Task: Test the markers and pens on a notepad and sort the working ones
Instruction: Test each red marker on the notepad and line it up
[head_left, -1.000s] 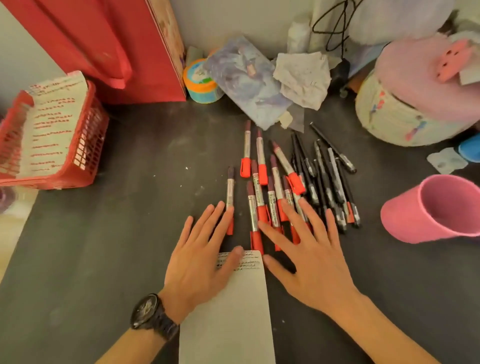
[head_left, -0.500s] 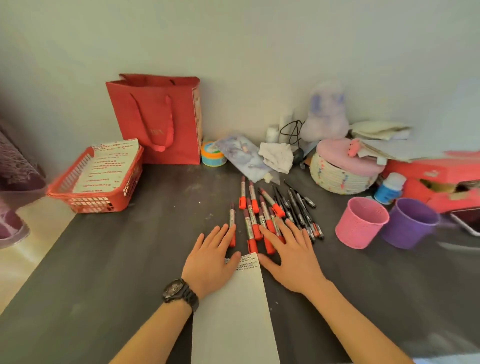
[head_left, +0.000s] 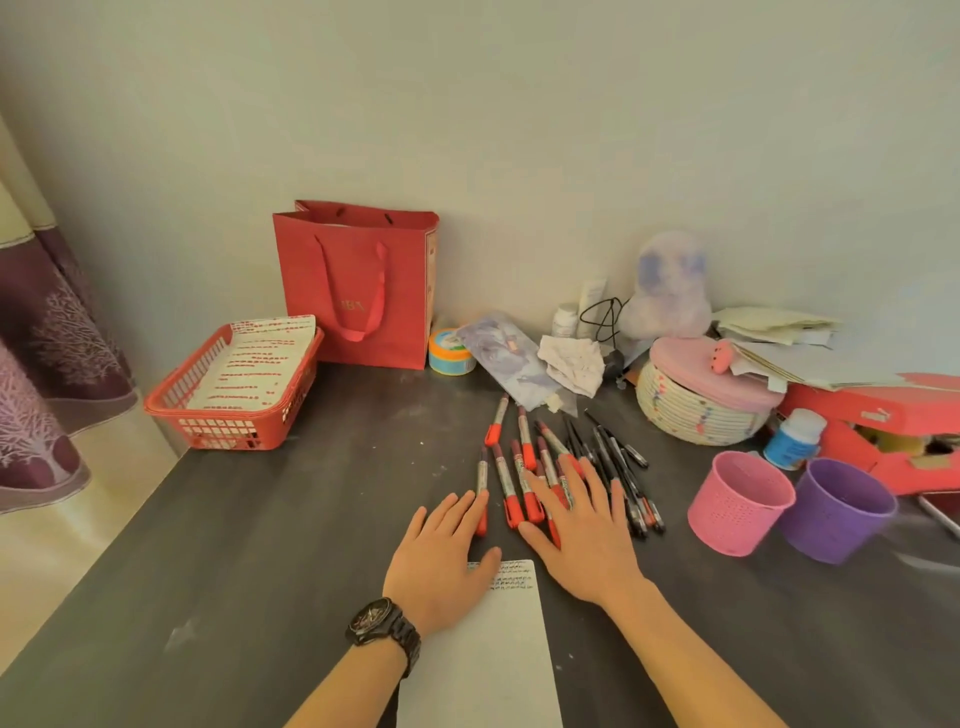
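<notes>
Several red-capped markers (head_left: 506, 470) lie side by side on the dark table (head_left: 249, 545), with several black pens (head_left: 615, 457) to their right. A white notepad (head_left: 483, 654) with small marks along its top edge lies at the near edge. My left hand (head_left: 441, 561) lies flat with straight fingers, its thumb on the notepad's top left corner and its fingertips beside the leftmost marker. My right hand (head_left: 584, 530) lies flat with spread fingers over the near ends of the markers. Neither hand holds anything.
A pink cup (head_left: 737, 504) and a purple cup (head_left: 836, 512) stand at the right. A red basket (head_left: 234, 410) with written paper sits at the left, a red gift bag (head_left: 358, 291) behind it. A lidded woven basket (head_left: 701, 400), a small bottle (head_left: 795, 439) and clutter line the back right.
The view has tilted up and pulled back, so the wall, bag and cups now show. Both hands stay flat in the same places on the table.
</notes>
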